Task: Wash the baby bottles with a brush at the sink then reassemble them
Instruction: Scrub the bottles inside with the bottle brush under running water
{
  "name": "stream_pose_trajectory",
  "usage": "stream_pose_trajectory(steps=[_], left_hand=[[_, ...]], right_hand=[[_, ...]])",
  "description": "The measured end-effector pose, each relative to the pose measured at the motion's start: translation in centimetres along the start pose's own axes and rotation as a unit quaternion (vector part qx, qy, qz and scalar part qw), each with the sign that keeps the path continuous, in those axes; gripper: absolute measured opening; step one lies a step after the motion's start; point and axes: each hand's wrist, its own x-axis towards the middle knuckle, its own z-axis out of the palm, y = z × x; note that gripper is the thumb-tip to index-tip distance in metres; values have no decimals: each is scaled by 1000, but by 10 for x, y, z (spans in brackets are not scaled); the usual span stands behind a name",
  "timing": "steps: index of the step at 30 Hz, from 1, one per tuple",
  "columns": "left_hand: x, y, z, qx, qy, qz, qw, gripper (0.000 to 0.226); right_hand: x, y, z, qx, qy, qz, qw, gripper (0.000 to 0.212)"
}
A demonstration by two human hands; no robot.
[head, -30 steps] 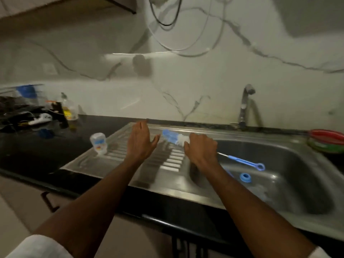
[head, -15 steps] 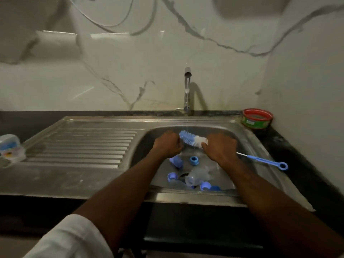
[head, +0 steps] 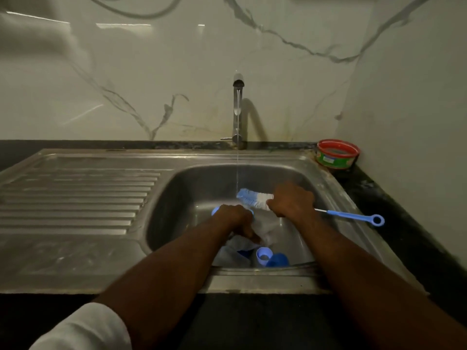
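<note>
Left hand [head: 233, 215] dropped onto a bottle [head: 262, 228] – fingers curled round it (basin-deep), right hand [head: 290, 202] clamping brush [head: 255, 197].

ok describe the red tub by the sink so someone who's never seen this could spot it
Start at the steel sink and follow its back rim right to the corner where the two marble walls meet. There on the dark counter stands a round red tub. Its red rim and green side label set it apart; everything else nearby is steel or blue.
</note>
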Motion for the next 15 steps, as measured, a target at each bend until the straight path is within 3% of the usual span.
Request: stream_pose_trajectory(steps=[4, 6, 10, 12, 15], left_hand=[[0, -19, -2, -50, -12, 4, 999, 61], [0, -34, -8, -149, 8, -17, 989, 52], [0, -62, -18, -247, 201, -99, 943, 46], [5, -68, -18, -333, 295, -89, 891, 45], [13, -62, -24, -536, 368, 0, 760, 44]], right_hand=[[0, 1, -2, -3, 2, -5, 1000, 32], [-1, 5, -7, 12, 5, 3, 1000, 30], [0, 12, -16, 29, 59, 23, 998, 29], [-2, 10, -16, 24, 70, 24, 997, 30], [-7, 5, -15, 12, 77, 22, 997, 33]])
